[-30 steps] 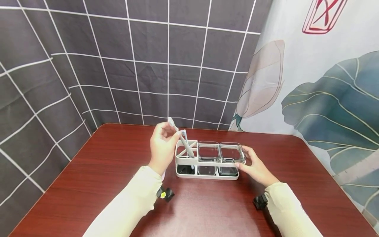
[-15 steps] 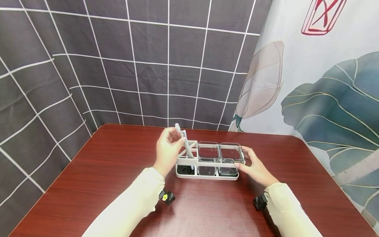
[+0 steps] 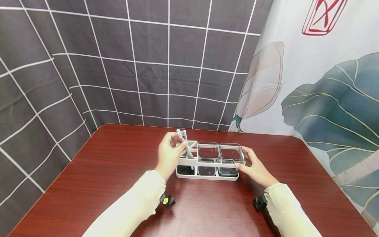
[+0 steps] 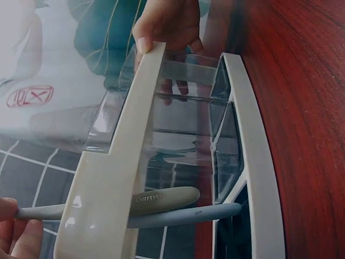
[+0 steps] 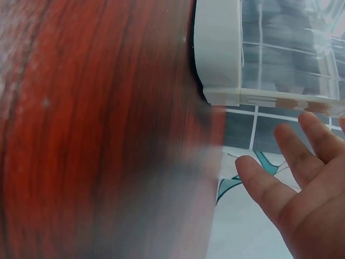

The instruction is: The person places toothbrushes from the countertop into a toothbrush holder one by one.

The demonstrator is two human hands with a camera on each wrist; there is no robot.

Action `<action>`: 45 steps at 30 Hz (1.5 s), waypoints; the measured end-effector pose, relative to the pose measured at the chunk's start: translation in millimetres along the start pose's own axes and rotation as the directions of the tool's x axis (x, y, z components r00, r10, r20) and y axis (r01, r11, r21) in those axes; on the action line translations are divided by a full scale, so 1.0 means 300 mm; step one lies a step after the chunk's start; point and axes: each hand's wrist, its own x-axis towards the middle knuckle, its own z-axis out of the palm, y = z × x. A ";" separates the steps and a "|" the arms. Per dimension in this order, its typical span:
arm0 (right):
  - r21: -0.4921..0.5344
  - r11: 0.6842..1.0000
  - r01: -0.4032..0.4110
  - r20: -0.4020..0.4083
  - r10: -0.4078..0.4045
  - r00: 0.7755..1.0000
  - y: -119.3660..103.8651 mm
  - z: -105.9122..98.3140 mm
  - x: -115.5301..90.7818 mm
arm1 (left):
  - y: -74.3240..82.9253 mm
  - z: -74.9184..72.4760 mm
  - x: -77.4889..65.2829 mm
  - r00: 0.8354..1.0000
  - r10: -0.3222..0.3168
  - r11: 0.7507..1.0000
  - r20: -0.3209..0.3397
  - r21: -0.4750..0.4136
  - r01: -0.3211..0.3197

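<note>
My left hand (image 3: 168,154) pinches a grey toothbrush (image 4: 167,199) near its upper end. That brush leans through the left section of a white toothbrush holder (image 3: 187,162), and its handle end hangs above the base in the left wrist view. Beside it, a blue-grey toothbrush (image 4: 186,216) stands in the same section, its lower end at the base. My right hand (image 3: 255,168) steadies the holder's right end, thumb on the front rail and fingers at the end wall. Two clear cups (image 3: 208,152) sit in the holder's other sections.
The holder stands on a red-brown wooden table (image 3: 213,204). Behind it hangs a dark grey cloth (image 3: 151,79) with white grid lines. A leaf-patterned curtain (image 3: 311,141) hangs at the right. Black wrist cameras (image 3: 168,200) are strapped to both sleeves.
My left hand has moved down and slightly right, lowering the grey toothbrush into the holder until its head is level with the other brush's. The right hand has kept its place.
</note>
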 end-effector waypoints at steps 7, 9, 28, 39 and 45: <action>0.007 1.000 -0.005 0.006 0.005 1.000 0.005 0.002 0.000 | -0.012 0.001 -0.006 0.999 -0.034 0.999 0.033 0.041 0.033; 0.007 1.000 -0.006 0.004 0.006 1.000 0.007 0.002 -0.001 | -0.015 0.001 -0.006 0.998 -0.042 0.996 0.043 0.075 0.038; 0.040 0.999 0.006 -0.001 -0.006 1.000 0.008 0.003 0.000 | -0.012 -0.003 -0.009 0.995 -0.048 0.973 0.086 0.230 0.027; 0.049 0.999 0.004 0.001 -0.004 1.000 0.008 0.004 -0.002 | 0.000 0.005 -0.017 0.990 0.008 0.956 0.139 0.289 -0.049; 0.044 0.999 -0.003 -0.005 0.003 1.000 0.006 0.005 -0.004 | -0.003 0.000 -0.019 0.992 -0.016 0.956 0.129 0.291 -0.023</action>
